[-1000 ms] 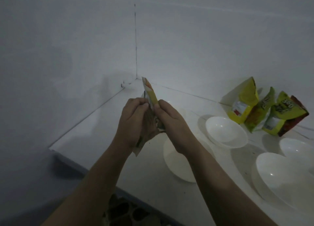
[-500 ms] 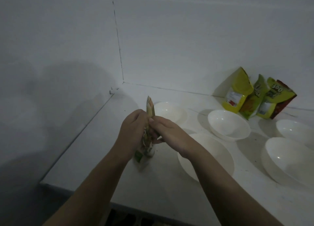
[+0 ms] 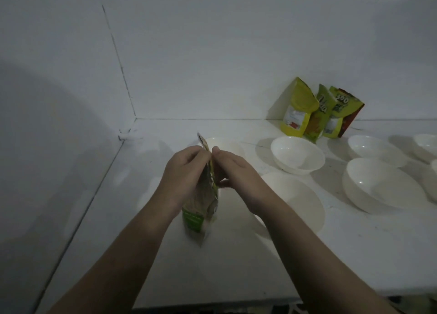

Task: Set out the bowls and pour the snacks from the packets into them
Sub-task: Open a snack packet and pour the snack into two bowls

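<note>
Packet (image 3: 203,202) upright, bottom edge at or just above the worktop (image 3: 236,278), near the front left corner. Green and pale print, top seal edge-on to camera. Both hands pinch the top edge: left hand (image 3: 184,172) on the near-left face, right hand (image 3: 234,172) on the right face, thumbs and fingers (image 3: 216,151) pressed together on the seal. Both grips clenched on the packet. Seal looks unbroken; cannot tell for sure, light is dim.

Likely step: tearing or pulling the top open.

Risks, as judged:
- Seal gives suddenly under a hard pull; snacks jump out onto the worktop, not into a bowl.
- Tear runs down the side rather than across; the packet then pours wide and uneven.
- Packet is not over any bowl now. Near bowl (image 3: 293,205) sits just right of it, partly behind the right forearm; an elbow swing on release could knock its rim.
- Small far bowl (image 3: 224,145) is right behind the hands, mostly hidden; a forward jerk could hit it.
- Low light makes a notch hard to find.

Further out: more empty bowls (image 3: 298,157) to the right, three packets (image 3: 319,112) leaning on the back wall (image 3: 236,53), unopened as far as can be seen.
</note>
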A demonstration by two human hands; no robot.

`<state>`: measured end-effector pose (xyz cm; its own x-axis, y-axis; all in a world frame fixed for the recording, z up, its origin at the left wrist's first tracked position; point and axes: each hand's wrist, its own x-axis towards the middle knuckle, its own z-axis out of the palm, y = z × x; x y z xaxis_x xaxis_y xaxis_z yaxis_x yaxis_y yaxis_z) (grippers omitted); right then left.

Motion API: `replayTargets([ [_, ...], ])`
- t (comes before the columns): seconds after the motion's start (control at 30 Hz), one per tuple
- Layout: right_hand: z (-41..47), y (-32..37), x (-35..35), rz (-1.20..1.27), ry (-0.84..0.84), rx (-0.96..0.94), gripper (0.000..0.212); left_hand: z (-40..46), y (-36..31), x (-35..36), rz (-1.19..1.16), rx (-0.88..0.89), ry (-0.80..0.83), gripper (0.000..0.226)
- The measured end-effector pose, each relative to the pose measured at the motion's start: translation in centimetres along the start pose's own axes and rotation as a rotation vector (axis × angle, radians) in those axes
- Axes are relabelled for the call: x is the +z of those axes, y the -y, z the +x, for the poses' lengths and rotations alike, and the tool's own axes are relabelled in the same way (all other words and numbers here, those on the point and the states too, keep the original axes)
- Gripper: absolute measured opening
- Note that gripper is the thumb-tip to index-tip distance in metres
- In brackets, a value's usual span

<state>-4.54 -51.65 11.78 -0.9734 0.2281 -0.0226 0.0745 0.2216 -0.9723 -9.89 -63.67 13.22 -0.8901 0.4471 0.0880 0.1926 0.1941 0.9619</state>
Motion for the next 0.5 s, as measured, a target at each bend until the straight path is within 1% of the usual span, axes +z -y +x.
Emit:
replayTargets([
  [0.03,0.1,0.1,0.1,0.016,0.006,0.031,0.048,0.0,0.1,-0.1,-0.003,0.001,0.019,0.037],
  [0.13,0.5,0.1,-0.1,0.051,0.029,0.099,0.072,0.2,0.3,-0.6,-0.029,-0.005,0.088,0.033],
  [0.23,0.3,0.2,-0.4,0.133,0.050,0.126,0.084,0.3,0.6,-1.1,-0.068,-0.024,0.225,0.028],
  [0.3,0.2,0.4,-0.4,0.140,0.049,0.154,0.088,0.2,0.8,-1.3,-0.100,-0.028,0.289,0.025],
  [0.37,0.0,0.6,-0.1,0.103,0.019,0.168,0.084,0.2,0.8,-1.3,-0.162,-0.057,0.289,0.024],
  [0.43,0.2,0.4,0.1,0.063,-0.009,0.156,0.069,0.2,0.8,-1.3,-0.237,-0.083,0.263,0.027],
  [0.5,0.3,0.3,0.1,0.027,-0.023,0.132,0.053,0.3,0.9,-1.4,-0.257,-0.086,0.250,0.032],
])
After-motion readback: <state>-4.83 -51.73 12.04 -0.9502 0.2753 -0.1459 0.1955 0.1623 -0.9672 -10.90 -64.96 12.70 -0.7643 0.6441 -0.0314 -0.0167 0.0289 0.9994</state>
